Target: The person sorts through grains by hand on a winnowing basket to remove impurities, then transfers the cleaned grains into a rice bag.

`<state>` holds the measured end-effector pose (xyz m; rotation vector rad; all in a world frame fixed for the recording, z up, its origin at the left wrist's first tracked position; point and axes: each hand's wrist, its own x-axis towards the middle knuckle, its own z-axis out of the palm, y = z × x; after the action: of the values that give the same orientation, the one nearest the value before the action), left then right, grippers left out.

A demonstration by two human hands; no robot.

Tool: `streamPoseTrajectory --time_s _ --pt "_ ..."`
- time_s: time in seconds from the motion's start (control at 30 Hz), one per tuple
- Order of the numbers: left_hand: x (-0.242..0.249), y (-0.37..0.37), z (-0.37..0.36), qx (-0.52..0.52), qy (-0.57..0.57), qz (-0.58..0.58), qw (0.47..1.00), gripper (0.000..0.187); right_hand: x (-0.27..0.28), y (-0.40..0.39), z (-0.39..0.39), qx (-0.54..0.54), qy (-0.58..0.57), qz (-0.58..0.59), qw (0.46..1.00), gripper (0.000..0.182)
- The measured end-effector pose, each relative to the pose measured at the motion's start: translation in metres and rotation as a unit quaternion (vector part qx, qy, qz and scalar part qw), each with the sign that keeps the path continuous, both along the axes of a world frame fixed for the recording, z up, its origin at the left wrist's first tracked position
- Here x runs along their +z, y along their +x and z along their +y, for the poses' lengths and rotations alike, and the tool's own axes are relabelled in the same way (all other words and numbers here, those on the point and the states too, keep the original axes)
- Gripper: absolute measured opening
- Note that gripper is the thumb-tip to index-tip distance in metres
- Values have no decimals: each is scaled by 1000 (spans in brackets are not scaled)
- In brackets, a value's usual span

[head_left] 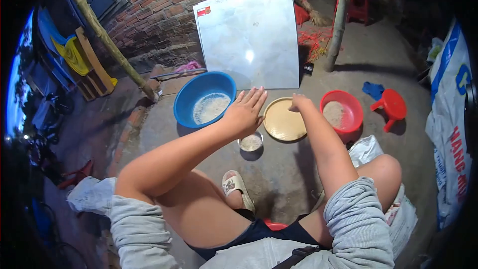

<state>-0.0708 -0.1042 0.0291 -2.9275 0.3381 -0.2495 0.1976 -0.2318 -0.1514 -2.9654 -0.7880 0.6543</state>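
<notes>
My left hand is spread open, palm down, between the blue basin and the round tray, with nothing in it. White grains lie in the blue basin. Just below that hand sits a small bowl of pale grains. My right hand is at the upper right rim of the round tan tray; its fingers are partly hidden, and I cannot make out whether they grip the rim. To the right, a red basin holds brownish grains.
A white board leans against the brick wall ahead. Bamboo poles stand on both sides. A red stool and a blue cloth are at the right, near a large printed sack.
</notes>
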Motion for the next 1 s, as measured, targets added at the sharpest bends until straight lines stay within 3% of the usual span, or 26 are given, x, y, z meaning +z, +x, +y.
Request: streamPoseTrajectory --time_s 0.1,0.17,0.2,0.27,0.3,0.37,0.4,0.43,0.47,0.53,0.6,0.67,0.7,0.77,0.8,0.87,1.0 --pt "11 -13 -12 -40 74 107 991 67 -41 -41 -31 -46 46 44 997 83" --pt "9 -3 -20 -43 107 186 976 68 -78 -69 -42 -35 -16 53 998 86" --pt "1 13 -19 -37 81 201 976 69 -94 -85 -47 -18 -74 48 996 88" --pt "-28 52 -2 4 -82 235 969 69 -111 -113 -54 40 -85 94 991 89" --pt "-48 76 15 -5 -75 237 969 69 -111 -117 -53 87 -85 131 984 89" --pt "-113 118 50 122 -176 214 953 69 -116 -124 -50 68 -67 123 988 84" --pt "-155 124 66 114 -182 219 952 69 -119 -125 -51 65 -63 110 990 80" --pt "-198 122 80 193 -258 90 942 71 -119 -123 -53 79 -59 101 990 82" --pt "-227 113 85 271 -330 -39 903 74 -116 -120 -55 75 -73 102 989 82" --pt "-262 77 80 450 -259 5 855 77 -110 -116 -57 83 -26 52 995 82" --pt "-302 59 87 626 -293 73 719 72 -122 -104 -62 103 -46 41 993 82" --pt "-432 49 146 591 -489 175 617 63 -128 -96 -66 65 -32 19 997 74" --pt "-422 44 134 593 -493 175 612 63 -130 -95 -67 69 -37 18 997 74" --pt "-365 32 103 594 -663 173 421 60 -139 -102 -67 80 -19 -34 996 60" --pt "-358 31 96 600 -658 176 419 60 -142 -108 -67 81 -18 -26 996 60" --pt "-354 32 88 618 -646 121 432 58 -147 -119 -68 114 70 -112 985 36" --pt "-362 43 88 591 -683 90 419 54 -169 -137 -55 163 165 -110 966 24"
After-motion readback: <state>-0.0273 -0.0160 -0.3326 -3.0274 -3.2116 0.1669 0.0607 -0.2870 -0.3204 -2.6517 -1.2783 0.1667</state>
